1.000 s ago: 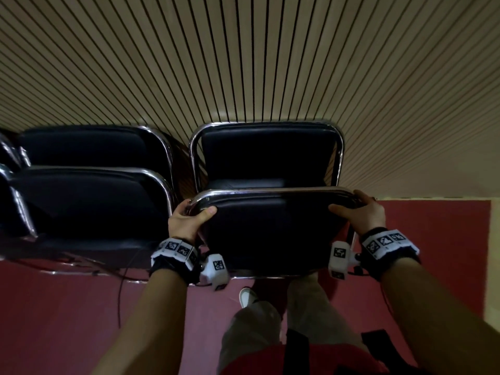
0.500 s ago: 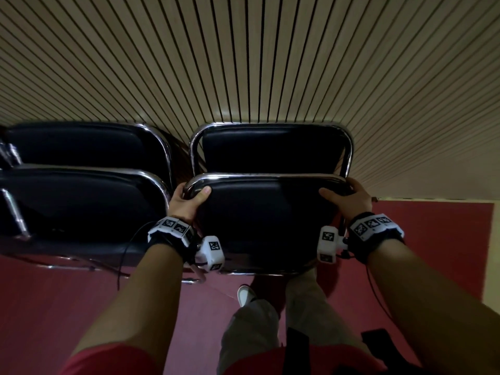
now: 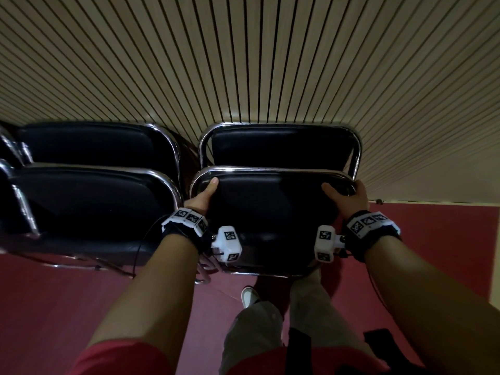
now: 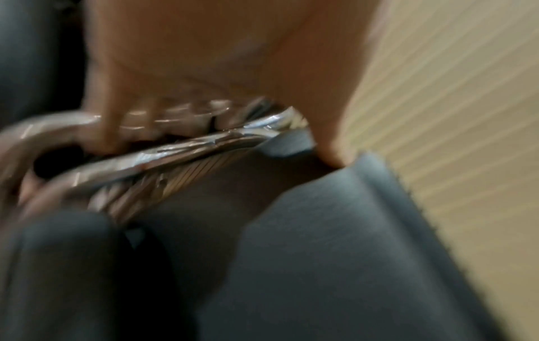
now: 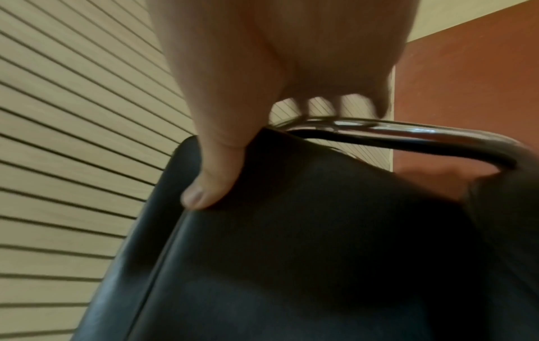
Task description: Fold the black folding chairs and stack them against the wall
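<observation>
I hold a folded black chair point(image 3: 270, 212) with a chrome frame upright in front of me. My left hand point(image 3: 201, 197) grips its top left corner, thumb on the black pad, fingers curled over the chrome tube point(image 4: 181, 147). My right hand point(image 3: 349, 196) grips the top right corner the same way, thumb point(image 5: 210, 180) on the pad, fingers behind the chrome tube point(image 5: 408, 131). Just behind it another folded black chair point(image 3: 281, 147) leans against the slatted wall point(image 3: 270, 63).
To the left two more folded black chairs point(image 3: 89, 201) stand stacked against the wall. The floor point(image 3: 54, 307) is red. My legs and one white shoe point(image 3: 249, 296) are below the held chair. A beige wall edge point(image 3: 495, 266) is at far right.
The held chair has moved forward toward the chair at the wall, closing most of the gap. Both hands keep their grip on its top corners.
</observation>
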{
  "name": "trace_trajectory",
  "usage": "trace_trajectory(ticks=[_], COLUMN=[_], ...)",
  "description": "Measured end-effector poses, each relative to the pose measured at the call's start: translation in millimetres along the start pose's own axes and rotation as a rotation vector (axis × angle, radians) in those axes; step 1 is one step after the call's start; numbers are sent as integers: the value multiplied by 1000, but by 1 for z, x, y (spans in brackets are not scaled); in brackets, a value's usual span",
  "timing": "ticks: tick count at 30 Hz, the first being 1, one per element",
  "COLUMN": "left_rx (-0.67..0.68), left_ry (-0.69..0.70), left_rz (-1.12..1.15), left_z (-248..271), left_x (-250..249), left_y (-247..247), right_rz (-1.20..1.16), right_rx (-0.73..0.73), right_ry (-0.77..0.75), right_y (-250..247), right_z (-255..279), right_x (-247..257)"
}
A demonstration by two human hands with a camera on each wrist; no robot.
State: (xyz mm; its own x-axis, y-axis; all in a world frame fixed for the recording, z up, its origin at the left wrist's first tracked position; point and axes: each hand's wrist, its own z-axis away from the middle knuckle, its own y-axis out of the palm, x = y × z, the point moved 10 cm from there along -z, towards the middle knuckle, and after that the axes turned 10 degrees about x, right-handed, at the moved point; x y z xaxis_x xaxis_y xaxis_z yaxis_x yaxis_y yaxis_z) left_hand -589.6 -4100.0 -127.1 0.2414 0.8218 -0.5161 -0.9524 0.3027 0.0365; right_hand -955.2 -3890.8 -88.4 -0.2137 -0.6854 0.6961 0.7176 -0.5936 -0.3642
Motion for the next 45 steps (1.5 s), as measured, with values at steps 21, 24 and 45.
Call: trace_trajectory(ticks=[21,24,45], left_rx=[-7,-141,-1043], left_ry=[157,189,380], left_rz=[74,165,800], left_z=[66,96,498], left_x=[52,78,469], left_y=[38,22,-189], right_rz=[-183,-139,451], right_rx=[309,331,1270], right_ry=[227,194,-263], right_y=[43,40,278], right_z=[19,30,468], right_x=[-22,-9,-119])
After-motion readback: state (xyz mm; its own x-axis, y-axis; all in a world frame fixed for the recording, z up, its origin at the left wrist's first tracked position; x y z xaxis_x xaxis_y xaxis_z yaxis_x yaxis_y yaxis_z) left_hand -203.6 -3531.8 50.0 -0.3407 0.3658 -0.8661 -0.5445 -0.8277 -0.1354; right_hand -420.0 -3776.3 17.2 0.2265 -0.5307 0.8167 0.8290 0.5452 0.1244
